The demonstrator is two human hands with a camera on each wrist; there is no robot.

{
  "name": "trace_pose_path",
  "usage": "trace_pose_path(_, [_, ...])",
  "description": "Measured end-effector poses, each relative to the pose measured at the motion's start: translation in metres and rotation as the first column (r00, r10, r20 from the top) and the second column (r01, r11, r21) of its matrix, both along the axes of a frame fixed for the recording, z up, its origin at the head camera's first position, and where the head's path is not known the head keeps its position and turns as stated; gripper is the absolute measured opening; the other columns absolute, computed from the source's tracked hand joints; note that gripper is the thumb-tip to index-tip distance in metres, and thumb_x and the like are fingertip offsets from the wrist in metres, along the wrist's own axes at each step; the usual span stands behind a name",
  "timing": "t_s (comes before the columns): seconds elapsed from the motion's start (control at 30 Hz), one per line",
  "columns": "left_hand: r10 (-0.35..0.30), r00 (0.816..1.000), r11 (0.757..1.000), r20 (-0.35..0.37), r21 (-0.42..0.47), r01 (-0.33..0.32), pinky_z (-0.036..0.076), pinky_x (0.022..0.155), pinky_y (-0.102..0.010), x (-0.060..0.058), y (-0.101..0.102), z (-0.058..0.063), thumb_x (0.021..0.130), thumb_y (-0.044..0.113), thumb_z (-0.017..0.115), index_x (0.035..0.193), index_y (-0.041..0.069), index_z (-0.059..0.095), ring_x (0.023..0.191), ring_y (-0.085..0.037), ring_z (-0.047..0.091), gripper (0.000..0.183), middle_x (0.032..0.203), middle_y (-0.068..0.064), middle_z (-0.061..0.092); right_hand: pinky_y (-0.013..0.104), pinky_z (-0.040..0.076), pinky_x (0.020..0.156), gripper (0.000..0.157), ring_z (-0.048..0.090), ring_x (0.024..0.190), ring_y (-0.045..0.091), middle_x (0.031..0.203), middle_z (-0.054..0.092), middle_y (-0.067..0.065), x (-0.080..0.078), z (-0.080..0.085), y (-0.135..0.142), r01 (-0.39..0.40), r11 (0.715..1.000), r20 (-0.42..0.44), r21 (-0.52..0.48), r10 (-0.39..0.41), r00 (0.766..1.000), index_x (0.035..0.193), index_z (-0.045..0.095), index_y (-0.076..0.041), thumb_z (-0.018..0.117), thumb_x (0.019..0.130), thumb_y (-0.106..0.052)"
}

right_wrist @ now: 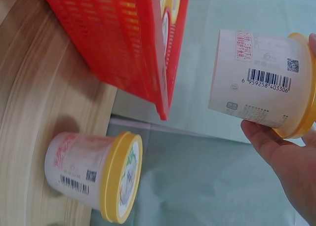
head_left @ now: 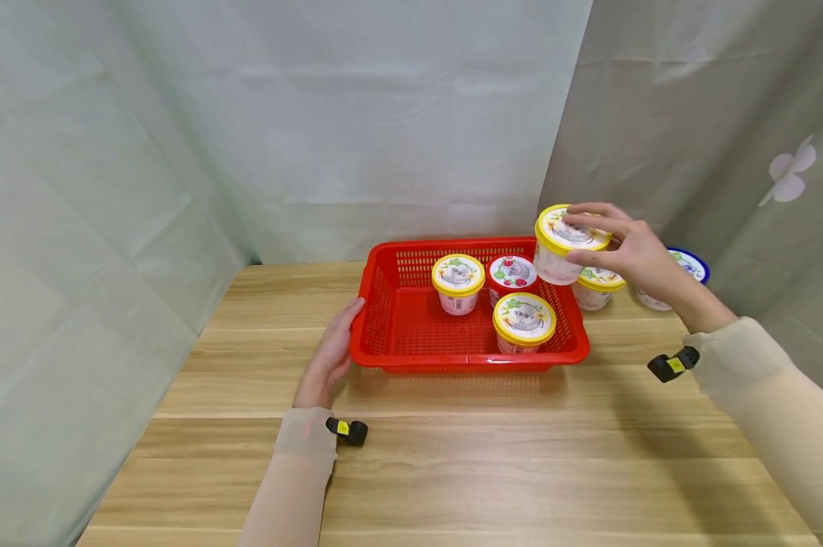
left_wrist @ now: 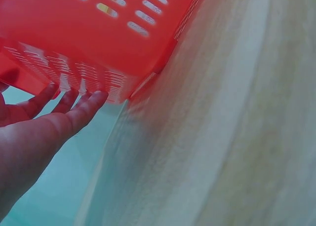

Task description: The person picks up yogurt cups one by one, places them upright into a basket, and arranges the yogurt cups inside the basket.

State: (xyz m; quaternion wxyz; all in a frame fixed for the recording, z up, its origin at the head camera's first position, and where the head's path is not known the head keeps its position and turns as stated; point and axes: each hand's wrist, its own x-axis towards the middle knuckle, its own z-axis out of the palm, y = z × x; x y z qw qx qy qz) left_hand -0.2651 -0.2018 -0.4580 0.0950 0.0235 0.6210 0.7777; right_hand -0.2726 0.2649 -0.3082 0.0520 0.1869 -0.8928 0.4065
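Observation:
My right hand (head_left: 623,243) holds a yellow-lidded ice cream tub (head_left: 555,266) above the back right corner of a red plastic basket (head_left: 411,362). Thumb and fingers grip it near the lid, and its barcode side shows in the right wrist view. Inside the basket are two yellow-lidded tubs (head_left: 457,275) and a red-lidded tub (head_left: 512,273). On the basket's left side, my left hand (head_left: 332,346) rests with extended fingers (left_wrist: 89,107) against the outer wall below the rim.
Right of the basket, another yellow-lidded tub (right_wrist: 79,169) stands on the wooden table (head_left: 452,456). A blue-lidded tub (head_left: 691,264) is farther right, partly behind my right hand. Pale cloth (head_left: 397,114) hangs behind and at both sides.

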Motion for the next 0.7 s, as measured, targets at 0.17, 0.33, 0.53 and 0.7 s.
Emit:
trace_pose_path(0.17, [-0.003,1.000,1.000,-0.004,0.005,0.003,0.058,0.084,-0.025,0.000,0.000,0.000,0.113,0.042,0.042,0.154,0.007,0.040,0.102,-0.013,0.063,0.054,0.126,-0.011,0.058,0.023,0.047,0.094,0.060,0.040,0.134,0.024,0.160,0.039,-0.006,0.000,0.001,-0.012,-0.029,0.999,0.034,-0.025,0.030,0.999,0.151,0.057,-0.022,0.077,0.095,-0.029])
trace_pose_path(0.33, [-0.003,1.000,1.000,0.001,0.004,0.003,0.058,0.084,-0.026,0.002,0.000,0.001,0.112,0.044,0.043,0.154,0.008,0.041,0.103,-0.014,0.063,0.055,0.129,-0.012,0.056,0.053,0.046,0.104,0.060,0.036,0.141,0.028,0.160,0.039,-0.004,-0.001,0.001,-0.021,-0.062,0.998,0.040,-0.019,0.063,0.997,0.150,0.057,-0.020,0.077,0.094,-0.031])
trace_pose_path(0.53, [-0.007,1.000,1.000,0.007,0.001,0.007,0.058,0.086,-0.026,0.003,0.000,0.002,0.112,0.045,0.043,0.154,0.009,0.042,0.104,-0.015,0.062,0.055,0.131,-0.014,0.055,0.053,0.045,0.104,0.058,0.038,0.140,0.026,0.158,0.042,-0.003,-0.005,-0.001,-0.031,-0.110,0.994,0.018,-0.011,0.110,0.994,0.148,0.060,-0.019,0.079,0.093,-0.028])
trace_pose_path(0.7, [-0.010,1.000,1.000,0.007,0.009,0.010,0.058,0.087,-0.026,0.003,0.000,0.003,0.112,0.045,0.043,0.154,0.008,0.041,0.106,-0.016,0.062,0.056,0.131,-0.014,0.055,0.052,0.046,0.104,0.057,0.039,0.140,0.026,0.157,0.043,-0.002,-0.007,-0.001,-0.040,-0.149,0.989,0.018,-0.016,0.149,0.989,0.146,0.061,-0.015,0.079,0.093,-0.022])
